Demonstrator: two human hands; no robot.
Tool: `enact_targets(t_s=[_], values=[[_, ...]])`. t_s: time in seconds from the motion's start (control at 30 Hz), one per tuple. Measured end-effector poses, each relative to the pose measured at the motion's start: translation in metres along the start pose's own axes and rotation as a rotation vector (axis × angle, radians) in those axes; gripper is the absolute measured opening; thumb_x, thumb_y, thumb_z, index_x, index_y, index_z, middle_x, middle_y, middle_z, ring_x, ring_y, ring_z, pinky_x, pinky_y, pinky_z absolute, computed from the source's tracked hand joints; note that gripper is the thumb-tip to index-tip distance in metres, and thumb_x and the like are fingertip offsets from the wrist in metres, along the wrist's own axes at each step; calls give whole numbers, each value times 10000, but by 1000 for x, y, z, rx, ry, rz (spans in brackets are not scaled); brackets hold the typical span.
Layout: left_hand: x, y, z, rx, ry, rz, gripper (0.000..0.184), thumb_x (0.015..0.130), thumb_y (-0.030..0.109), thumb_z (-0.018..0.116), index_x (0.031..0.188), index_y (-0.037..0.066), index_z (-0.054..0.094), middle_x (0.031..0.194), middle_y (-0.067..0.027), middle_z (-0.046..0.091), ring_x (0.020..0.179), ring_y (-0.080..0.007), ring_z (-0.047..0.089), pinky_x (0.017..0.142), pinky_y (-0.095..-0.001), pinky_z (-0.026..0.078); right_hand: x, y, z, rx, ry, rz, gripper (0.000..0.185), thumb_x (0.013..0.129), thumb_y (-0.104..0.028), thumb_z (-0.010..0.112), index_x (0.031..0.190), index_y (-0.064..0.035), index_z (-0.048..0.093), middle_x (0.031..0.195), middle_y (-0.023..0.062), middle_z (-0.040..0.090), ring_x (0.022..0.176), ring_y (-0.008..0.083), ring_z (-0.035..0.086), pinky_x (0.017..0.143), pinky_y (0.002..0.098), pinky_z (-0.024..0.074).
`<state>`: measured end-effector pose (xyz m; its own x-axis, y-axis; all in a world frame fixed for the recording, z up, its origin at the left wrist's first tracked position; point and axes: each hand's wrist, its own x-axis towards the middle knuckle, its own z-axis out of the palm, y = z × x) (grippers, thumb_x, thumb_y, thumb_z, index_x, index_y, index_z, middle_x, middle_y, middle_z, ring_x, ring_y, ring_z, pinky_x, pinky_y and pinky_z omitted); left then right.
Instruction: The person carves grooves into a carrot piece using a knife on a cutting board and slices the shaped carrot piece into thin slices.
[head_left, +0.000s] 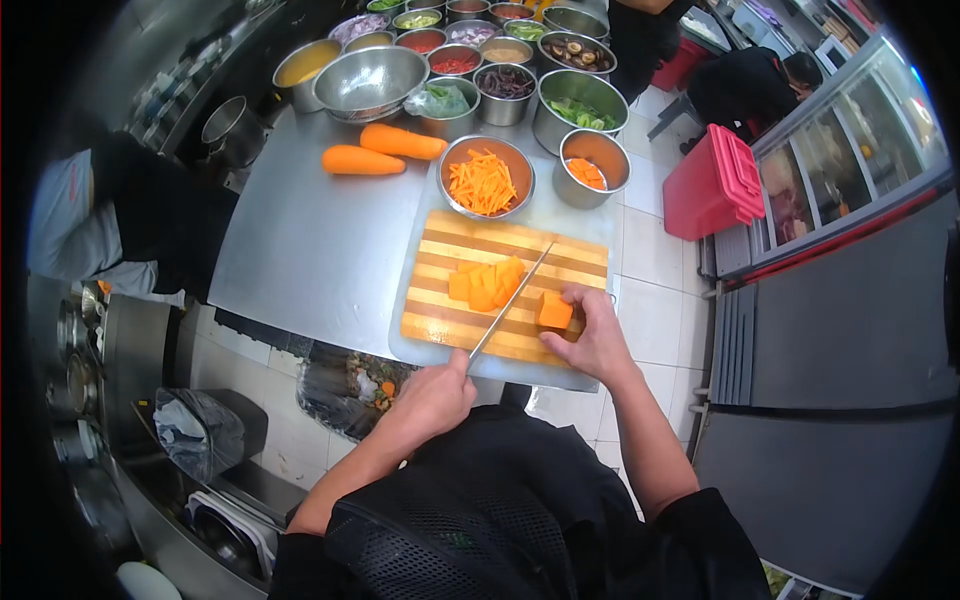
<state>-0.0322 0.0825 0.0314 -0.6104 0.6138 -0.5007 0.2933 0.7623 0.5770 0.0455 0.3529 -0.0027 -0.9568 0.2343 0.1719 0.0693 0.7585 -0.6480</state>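
My left hand is closed round the handle of a kitchen knife, whose long blade lies slantwise over the striped wooden cutting board. Fingers and thumb of my right hand grip a squared block of carrot at the board's right side. Left of the blade, overlapping flat carrot slices lie in a small pile, close to the knife. Just beyond the board stands a metal bowl of carrot strips. A metal pot beside it holds a few carrot pieces.
Two whole peeled carrots lie on the steel table. Several metal bowls of cut vegetables crowd the far end, near a perforated colander. A red bin and a glass-fronted fridge stand right. Other people are at the left and back.
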Motion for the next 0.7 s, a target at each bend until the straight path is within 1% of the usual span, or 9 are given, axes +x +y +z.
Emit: enact_targets(t_s=[0.1, 0.2, 0.3, 0.4, 0.5, 0.57, 0.6, 0.7], values=[[1, -2, 2, -14, 4, 14, 332, 995, 206, 527, 1182, -69, 511, 946, -380, 685, 974, -569, 649, 902, -624, 492, 10, -22, -6, -129, -52, 76, 652, 753, -147, 888, 1305, -14, 568, 1249, 177, 642, 1120, 362, 637, 1032, 435, 527], [-2, 0, -1, -29, 0, 11, 327, 999, 211, 520, 1180, -61, 513, 951, -381, 682, 978, -565, 650, 900, -628, 488, 21, -17, -1, -184, -234, 230, 667, 765, -117, 889, 1342, -26, 568, 1312, 169, 637, 1181, 334, 641, 1048, 425, 525], [-2, -1, -1, -40, 11, 4, 324, 1004, 215, 511, 1184, -55, 514, 970, -382, 681, 993, -561, 649, 907, -633, 484, 15, -10, 0, 194, -159, 231, 616, 806, -9, 842, 1355, -45, 564, 1433, 164, 605, 1317, 293, 608, 1120, 405, 500], [0, -4, 3, -51, 11, 16, 324, 1007, 217, 508, 1188, -53, 514, 990, -381, 681, 1007, -562, 646, 915, -634, 482, 10, -15, 7, 470, 16, 77, 589, 815, 32, 828, 1344, -55, 582, 1461, 166, 617, 1385, 313, 589, 1161, 384, 488], [-3, 2, -3, -32, -2, 8, 315, 1009, 205, 501, 1173, -63, 515, 1003, -372, 688, 1020, -557, 650, 927, -628, 484, 12, -18, 5, 457, 22, 32, 580, 822, 71, 819, 1333, -60, 577, 1553, 153, 559, 1451, 287, 532, 1213, 368, 439], [-5, 9, -10, -1, -18, -13, 295, 1010, 178, 485, 1147, -81, 517, 1008, -357, 701, 1030, -547, 663, 939, -626, 484, 13, -17, 7, 454, 47, 4, 578, 822, 61, 823, 1330, -64, 577, 1551, 162, 560, 1445, 292, 539, 1206, 368, 447], [-5, 9, -10, 4, -22, -13, 297, 1011, 180, 488, 1149, -81, 516, 1003, -363, 698, 1026, -550, 664, 935, -624, 486, 13, -16, 7, 452, 59, -8, 577, 822, 57, 825, 1329, -65, 577, 1550, 167, 560, 1443, 294, 542, 1202, 368, 451], [-3, 8, -8, 13, -27, -14, 301, 1015, 187, 494, 1153, -80, 513, 981, -378, 693, 1006, -557, 667, 919, -621, 492, 10, -16, 5, 444, 18, 15, 616, 819, 86, 819, 1351, -78, 554, 1620, 166, 475, 1469, 279, 506, 1216, 392, 432]])
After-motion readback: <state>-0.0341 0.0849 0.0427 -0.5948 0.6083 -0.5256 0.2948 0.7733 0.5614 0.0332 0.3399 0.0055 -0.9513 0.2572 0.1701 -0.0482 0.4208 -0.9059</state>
